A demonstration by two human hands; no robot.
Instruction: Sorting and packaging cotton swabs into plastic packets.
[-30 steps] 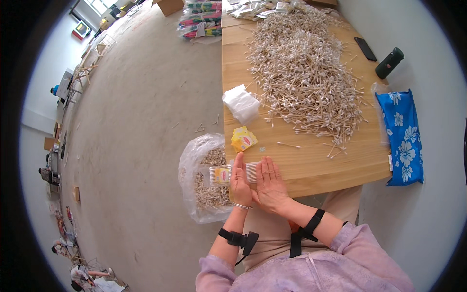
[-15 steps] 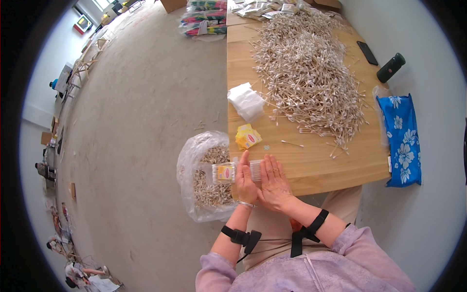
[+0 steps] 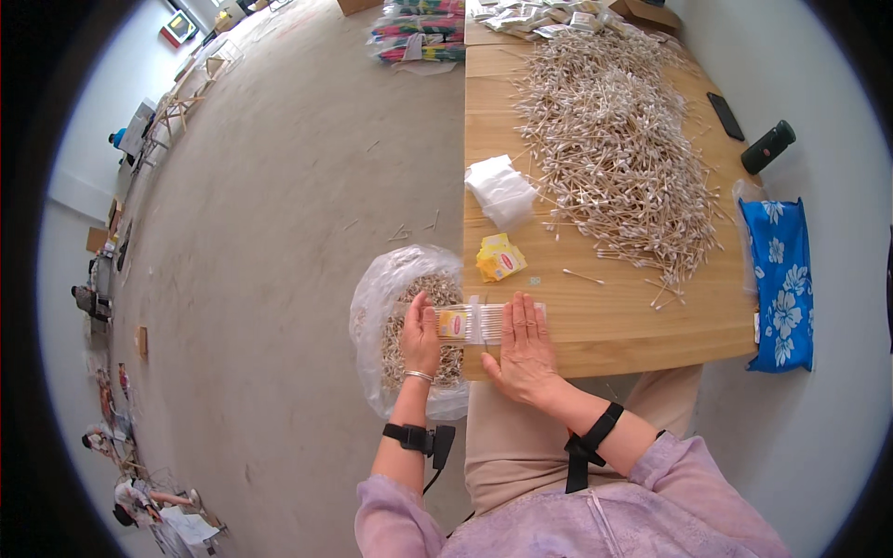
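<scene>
A clear plastic packet of cotton swabs (image 3: 486, 323) with a yellow card (image 3: 455, 325) inside lies across the table's left edge, its left part jutting out past it. My right hand (image 3: 526, 353) rests flat on the packet's right part, fingers stretched out and thumb apart. At the packet's left end is my left hand (image 3: 421, 339), turned on its side with its fingers extended; the side away from me is hidden. Beneath the jutting part sits a clear bag of loose swabs (image 3: 372, 307). A small stack of yellow cards (image 3: 499, 258) lies just beyond the packet.
A large heap of cotton swabs (image 3: 614, 139) covers the far part of the wooden table (image 3: 633, 325). White plastic bags (image 3: 502, 191) lie near its left edge. Along the right side are a phone (image 3: 726, 116), a dark bottle (image 3: 768, 147) and a blue flowered package (image 3: 781, 284).
My left hand has moved left along the packet to its end, away from my right hand. The right hand stays flat on the packet. The whole view has shifted slightly.
</scene>
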